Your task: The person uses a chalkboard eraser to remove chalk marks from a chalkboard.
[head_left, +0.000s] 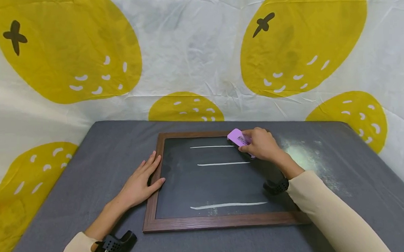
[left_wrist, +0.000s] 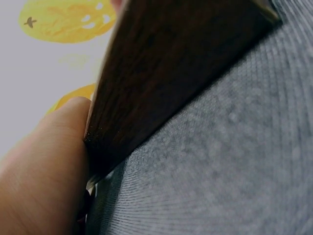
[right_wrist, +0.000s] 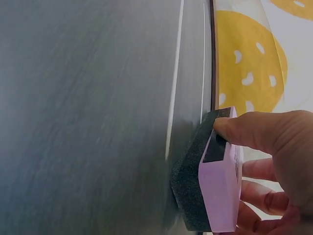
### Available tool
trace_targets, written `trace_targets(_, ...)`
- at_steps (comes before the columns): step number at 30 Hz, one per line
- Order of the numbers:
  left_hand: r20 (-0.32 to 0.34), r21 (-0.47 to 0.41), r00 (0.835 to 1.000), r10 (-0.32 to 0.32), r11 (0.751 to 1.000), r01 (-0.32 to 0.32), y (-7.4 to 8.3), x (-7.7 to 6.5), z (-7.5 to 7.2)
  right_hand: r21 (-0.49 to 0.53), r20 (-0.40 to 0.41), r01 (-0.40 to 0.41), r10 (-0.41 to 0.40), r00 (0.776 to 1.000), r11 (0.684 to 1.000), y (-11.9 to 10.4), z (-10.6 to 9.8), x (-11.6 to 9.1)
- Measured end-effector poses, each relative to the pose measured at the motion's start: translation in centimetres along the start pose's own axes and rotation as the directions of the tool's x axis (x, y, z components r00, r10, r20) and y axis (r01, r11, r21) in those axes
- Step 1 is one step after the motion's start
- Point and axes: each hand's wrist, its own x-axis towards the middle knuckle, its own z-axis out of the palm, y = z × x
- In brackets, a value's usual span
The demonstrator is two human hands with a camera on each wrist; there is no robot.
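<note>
A chalkboard [head_left: 178, 188] in a brown wooden frame lies on the grey cloth, bearing three white chalk lines [head_left: 223, 163]. My right hand [head_left: 262, 143] grips a purple eraser [head_left: 237, 136] between thumb and fingers at the board's upper right. In the right wrist view, the eraser [right_wrist: 218, 191] shows its dark felt side against the board, by the ends of two lines. My left hand [head_left: 140, 184] lies with spread, straight fingers on the frame's left side. The left wrist view shows part of that hand [left_wrist: 49, 166] beside the frame's dark edge [left_wrist: 142, 73].
A grey cloth [head_left: 120, 138] covers the table, with pale chalky smears [head_left: 310, 162] right of the board. Behind hangs a white curtain [head_left: 191, 46] printed with yellow fruit. Black wrist straps [head_left: 113, 243] sit on both wrists.
</note>
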Motion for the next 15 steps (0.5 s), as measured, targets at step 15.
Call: trace_targets(15, -0.001, -0.011, 1.0, 0.025, 1.0, -0.025, -0.6, 0.6, -0.3, 0.014, 0.037, 0.008, -0.009, 0.999, 1.0, -3.3, 1.2, 2.2)
